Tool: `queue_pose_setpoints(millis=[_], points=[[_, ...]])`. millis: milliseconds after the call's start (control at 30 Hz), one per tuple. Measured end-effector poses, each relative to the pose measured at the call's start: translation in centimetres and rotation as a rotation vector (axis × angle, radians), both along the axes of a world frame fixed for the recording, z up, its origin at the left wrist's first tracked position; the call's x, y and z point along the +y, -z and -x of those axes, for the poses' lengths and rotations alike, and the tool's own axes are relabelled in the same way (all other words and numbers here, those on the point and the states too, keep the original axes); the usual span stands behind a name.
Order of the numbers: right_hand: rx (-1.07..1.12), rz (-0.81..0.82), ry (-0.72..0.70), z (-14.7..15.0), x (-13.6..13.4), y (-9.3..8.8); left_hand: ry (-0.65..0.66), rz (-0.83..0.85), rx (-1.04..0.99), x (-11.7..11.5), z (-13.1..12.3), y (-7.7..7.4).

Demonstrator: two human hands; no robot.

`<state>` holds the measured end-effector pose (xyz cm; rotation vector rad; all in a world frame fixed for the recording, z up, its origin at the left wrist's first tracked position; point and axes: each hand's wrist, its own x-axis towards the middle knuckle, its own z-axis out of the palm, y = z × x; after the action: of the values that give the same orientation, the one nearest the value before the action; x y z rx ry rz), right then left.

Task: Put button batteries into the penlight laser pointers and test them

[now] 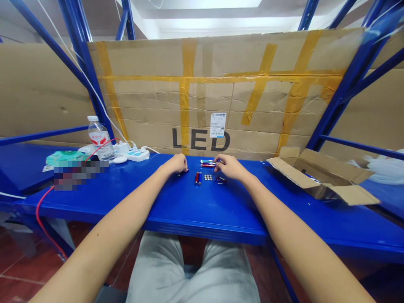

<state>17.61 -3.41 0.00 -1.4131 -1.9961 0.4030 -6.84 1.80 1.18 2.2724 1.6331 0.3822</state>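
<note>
My left hand (177,163) rests closed on the blue table; a small dark piece pokes out beneath its fingers, too hidden to name. My right hand (232,166) is pinched on a slim metal tube (220,161), at the right end of a row of shiny tubes (206,163) lying sideways. Between the hands, a red tube (196,178) and a blue tube (200,179) lie side by side, pointing toward me. Several small silver button cells (208,177) sit in a tight group to their right. Below my right hand lie small red and blue pieces with a loop (221,180).
An open cardboard box (318,181) stands at the right, with shiny items inside. At the left are a water bottle (100,139), a power strip (137,155), a green tissue pack (66,158) and a red cable (39,210). A large cardboard sheet (151,105) walls the back.
</note>
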Motion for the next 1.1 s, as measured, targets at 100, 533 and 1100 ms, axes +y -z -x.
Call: queue_pose_setpoints(millis=[100, 533, 1100], points=[[-0.011, 0.000, 0.002, 0.1, 0.0, -0.1, -0.010, 0.037, -0.068, 0.4, 0.3, 0.1], [-0.064, -0.009, -0.004, 0.4, -0.4, -0.3, 0.002, 0.387, -0.340, -1.4, -1.1, -0.1], [-0.090, -0.006, -0.013, 0.5, -0.3, -0.3, -0.038, 0.415, -0.403, -1.7, -1.7, 0.1]])
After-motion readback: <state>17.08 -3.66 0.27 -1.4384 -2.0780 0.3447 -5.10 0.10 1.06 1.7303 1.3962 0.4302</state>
